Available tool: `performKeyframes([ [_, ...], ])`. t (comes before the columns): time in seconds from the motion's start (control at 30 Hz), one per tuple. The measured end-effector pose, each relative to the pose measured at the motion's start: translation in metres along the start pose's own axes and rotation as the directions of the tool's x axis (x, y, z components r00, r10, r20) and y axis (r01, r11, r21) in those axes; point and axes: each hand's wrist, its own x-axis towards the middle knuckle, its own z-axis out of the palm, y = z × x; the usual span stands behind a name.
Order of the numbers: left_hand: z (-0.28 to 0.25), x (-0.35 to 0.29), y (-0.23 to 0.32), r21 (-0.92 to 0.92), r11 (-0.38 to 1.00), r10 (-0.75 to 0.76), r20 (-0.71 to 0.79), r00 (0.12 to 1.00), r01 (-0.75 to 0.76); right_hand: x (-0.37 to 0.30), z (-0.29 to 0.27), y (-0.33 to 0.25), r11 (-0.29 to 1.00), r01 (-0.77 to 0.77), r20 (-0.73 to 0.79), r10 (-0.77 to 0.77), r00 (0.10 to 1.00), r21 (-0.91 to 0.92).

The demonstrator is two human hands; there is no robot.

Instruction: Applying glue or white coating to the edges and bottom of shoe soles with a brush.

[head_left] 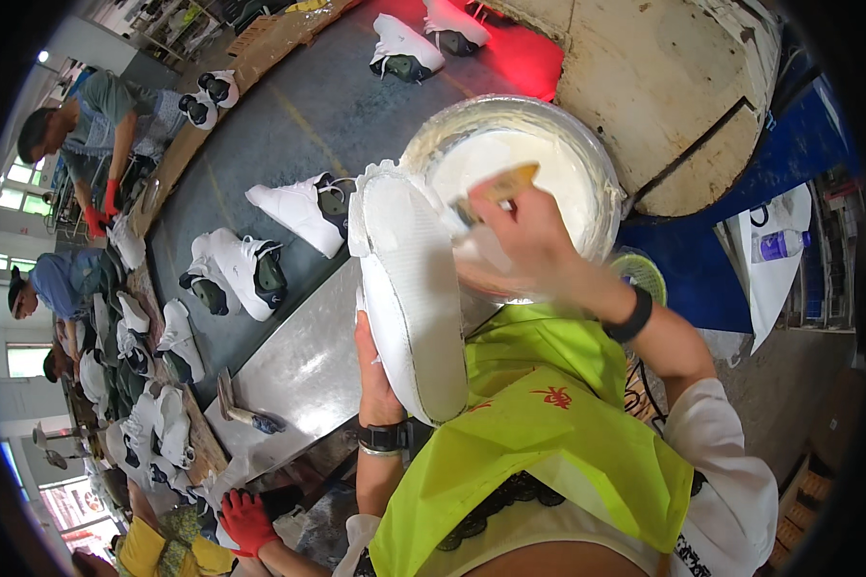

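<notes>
My left hand (373, 380) is closed around a white shoe (409, 298), held upright with its pale, stitched underside turned toward me. The fingers are partly hidden behind the shoe. To the right of it, my right hand (539, 236) grips a brush (503, 183) with a yellowish handle, slightly blurred by motion. The brush end is between the shoe and a wide round basin (601, 183). White paste (471, 159) fills the basin, and dried residue coats its wall. Whether the bristles touch the shoe, I cannot tell.
A grey conveyor belt (269, 135) carries several white shoes (303, 212). A hammer-like tool (250, 415) lies on a metal ledge (308, 332). Co-workers stand along the left, one red-gloved hand (245, 522) close by. A stained pale machine cover (664, 87) adjoins the basin; red light glows beside it.
</notes>
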Motion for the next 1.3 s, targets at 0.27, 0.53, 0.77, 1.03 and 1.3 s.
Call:
performKeyframes([
  [0.27, 0.002, -0.001, -0.001, 0.153, 0.987, -0.041, -0.037, 0.998, 0.046, 0.023, 0.005, -0.021, 0.963, 0.238, 0.0, -0.24, 0.971, 0.124],
  [0.53, -0.004, -0.004, 0.002, 0.172, 0.981, -0.071, -0.088, 0.994, 0.086, -0.029, 0.003, -0.045, 0.966, 0.195, 0.167, -0.223, 0.96, 0.17],
  [0.77, 0.011, -0.012, -0.001, 0.289, 0.953, -0.042, -0.167, 0.985, 0.089, -0.003, 0.005, -0.059, 0.929, 0.368, 0.17, -0.367, 0.914, 0.029],
  [1.03, 0.01, -0.022, 0.001, 0.359, 0.924, -0.068, -0.181, 0.981, 0.13, 0.003, -0.008, -0.082, 0.742, 0.592, 0.491, -0.406, 0.771, -0.316],
  [1.3, 0.007, -0.024, 0.001, 0.272, 0.958, -0.046, -0.163, 0.986, 0.089, 0.011, -0.025, -0.077, 0.832, 0.458, 0.34, -0.351, 0.872, -0.315],
])
